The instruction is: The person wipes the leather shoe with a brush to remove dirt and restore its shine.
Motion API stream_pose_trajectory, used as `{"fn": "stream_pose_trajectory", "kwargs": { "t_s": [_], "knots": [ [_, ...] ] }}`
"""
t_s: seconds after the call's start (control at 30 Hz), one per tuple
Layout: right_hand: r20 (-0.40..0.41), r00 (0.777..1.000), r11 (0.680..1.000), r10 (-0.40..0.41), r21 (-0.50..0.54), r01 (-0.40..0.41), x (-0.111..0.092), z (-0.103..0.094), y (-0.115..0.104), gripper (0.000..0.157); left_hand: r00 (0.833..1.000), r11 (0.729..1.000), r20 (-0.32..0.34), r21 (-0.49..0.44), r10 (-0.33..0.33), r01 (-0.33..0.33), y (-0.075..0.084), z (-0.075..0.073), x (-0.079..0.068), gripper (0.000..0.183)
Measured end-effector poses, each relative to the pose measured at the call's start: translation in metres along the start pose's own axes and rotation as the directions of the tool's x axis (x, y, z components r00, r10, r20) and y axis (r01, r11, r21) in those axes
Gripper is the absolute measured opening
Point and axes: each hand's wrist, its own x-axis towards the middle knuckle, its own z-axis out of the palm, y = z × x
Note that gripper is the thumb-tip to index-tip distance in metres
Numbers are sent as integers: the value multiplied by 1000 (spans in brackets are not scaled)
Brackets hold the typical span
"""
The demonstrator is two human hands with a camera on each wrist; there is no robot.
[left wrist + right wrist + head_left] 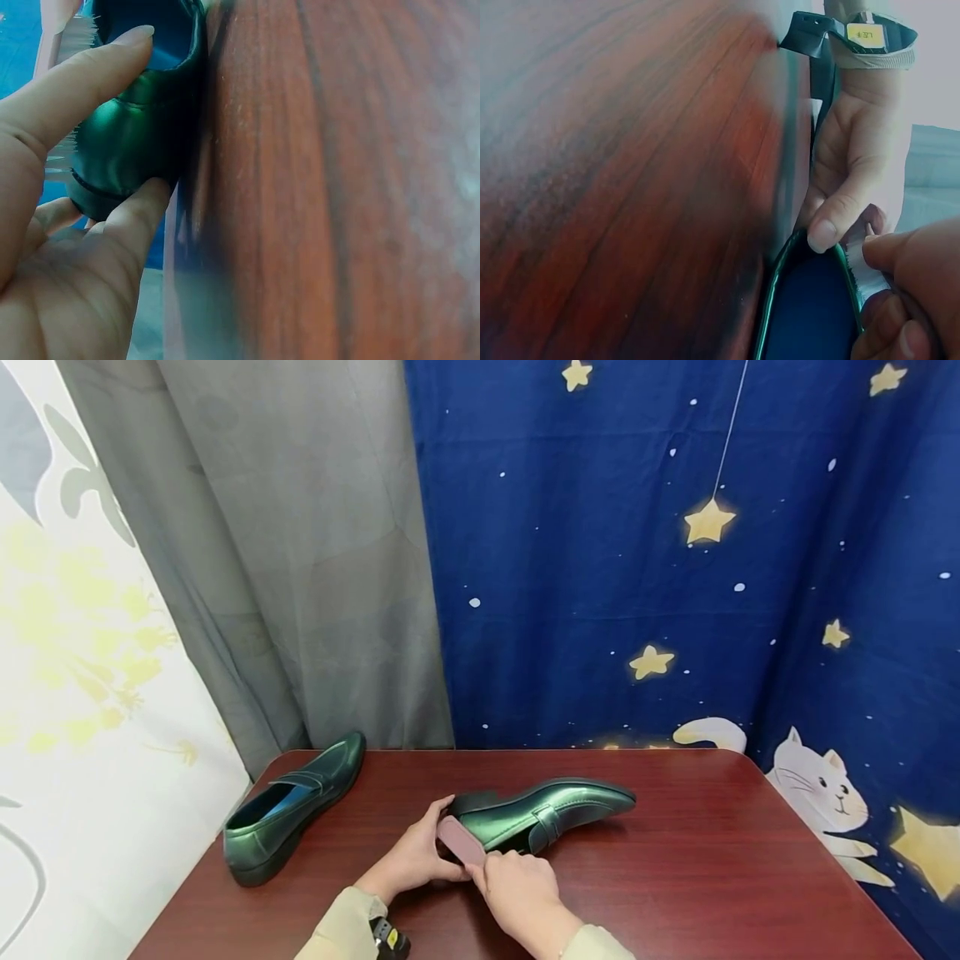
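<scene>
A shiny green loafer (577, 802) lies on its side, its toe pointing right and its opening facing me. My left hand (416, 858) grips the loafer's heel; in the left wrist view the thumb lies at the opening's rim and fingers sit round the heel (124, 154). My right hand (521, 893) holds a pink brush (461, 841) with pale bristles. Those bristles (864, 274) touch the side of the heel, as the right wrist view shows. The blue lining (810, 315) is visible inside the shoe.
A second green loafer (300, 802) stands upright at the table's left edge, its toe toward the grey curtain (322, 568). The reddish-brown wooden table (712, 852) ends at a blue star-patterned curtain (585, 568). A black strapped device (390, 937) is on my left wrist.
</scene>
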Motion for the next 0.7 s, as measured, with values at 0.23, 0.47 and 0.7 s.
{"fn": "stream_pose_trajectory", "kwargs": {
  "t_s": [0.23, 0.47, 0.7],
  "knots": [
    [-63, 998, 1000, 4, -20, -6, -2, -2, 4, 49, 999, 993, 42, -116, -1, 6, -1, 1, 1, 124],
    [-26, 999, 999, 44, -1, -44, 0, -5, 10, 49, 997, 969, 79, -243, -17, 36, -1, 2, 3, 123],
    [-58, 994, 996, 92, 7, -91, 2, -11, 18, 50, 996, 950, 90, -309, -22, 49, -1, 2, 2, 122]
  ]
}}
